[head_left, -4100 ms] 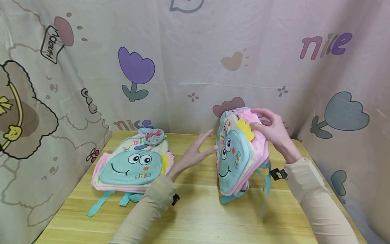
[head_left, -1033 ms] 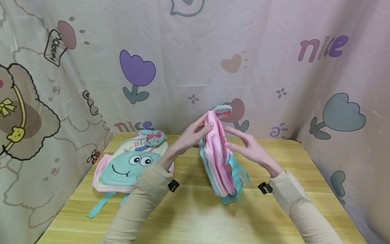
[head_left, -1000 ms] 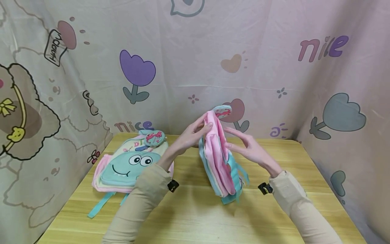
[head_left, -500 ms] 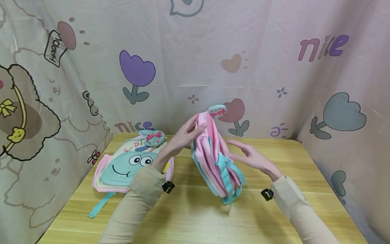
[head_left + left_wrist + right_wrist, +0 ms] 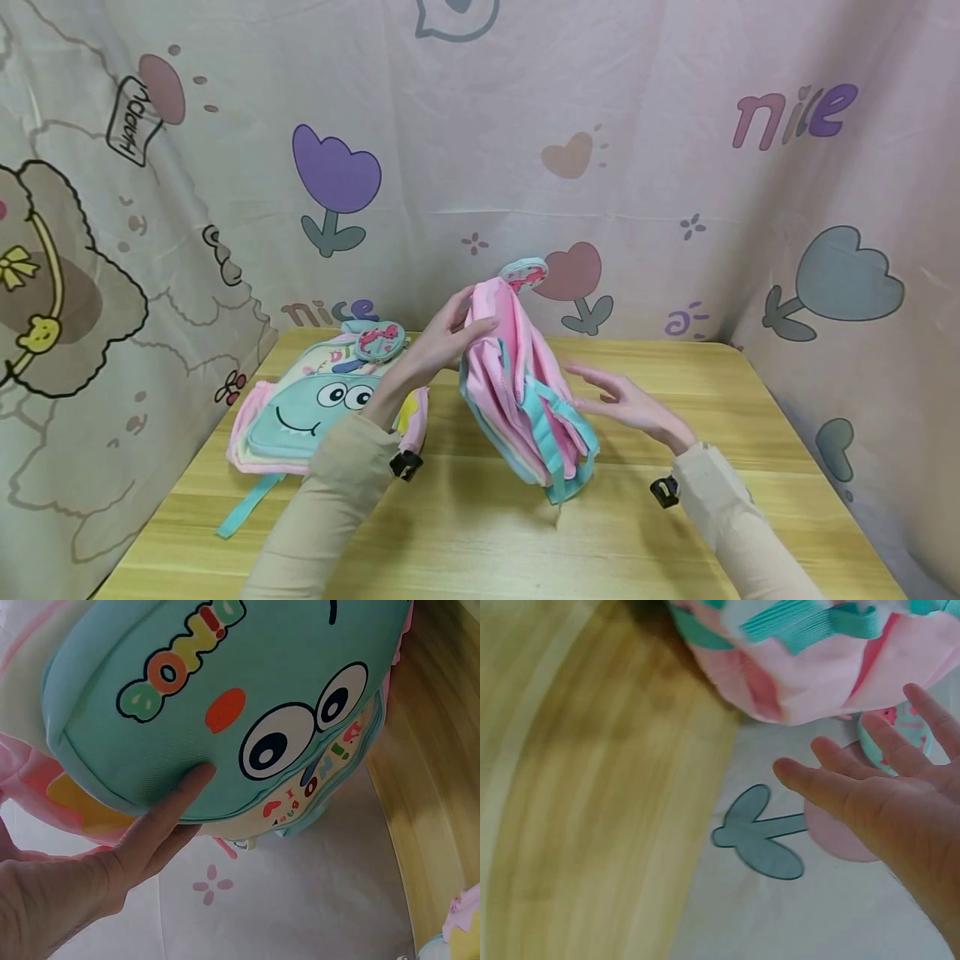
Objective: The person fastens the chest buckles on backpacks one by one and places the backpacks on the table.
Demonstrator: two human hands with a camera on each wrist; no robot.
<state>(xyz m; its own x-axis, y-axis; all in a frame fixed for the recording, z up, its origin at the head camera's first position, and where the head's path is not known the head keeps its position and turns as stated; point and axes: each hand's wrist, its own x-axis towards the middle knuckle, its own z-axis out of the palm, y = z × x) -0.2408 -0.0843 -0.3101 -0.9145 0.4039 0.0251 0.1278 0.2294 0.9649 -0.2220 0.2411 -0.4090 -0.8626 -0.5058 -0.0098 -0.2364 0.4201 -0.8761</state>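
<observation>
A pink and teal child's backpack [image 5: 491, 379] stands side-on on the table, its top leaning left. My left hand [image 5: 442, 340] holds its upper left side, thumb over the pink side panel and fingers on the front. The left wrist view shows the fingers of the left hand [image 5: 97, 881] against the teal pocket [image 5: 169, 750] with cartoon eyes. To the right, my right hand [image 5: 630, 407] has its fingers extended near the teal straps [image 5: 551, 433]. In the right wrist view, the spread right hand [image 5: 885, 795] is beside the backpack's pink side [image 5: 802, 686] and holds nothing.
A matching backpack [image 5: 300, 425] lies face up at the table's left, partly covered by my left forearm; one teal strap [image 5: 251, 506] trails toward the front. A round dinosaur pouch [image 5: 522, 272] hangs at the held backpack's top. A printed curtain [image 5: 465, 167] borders the wooden table [image 5: 480, 550].
The backpack turned from showing its face to showing its pink side and straps, and its top tipped left with my left hand. My right hand let go and drew away rightward and down.
</observation>
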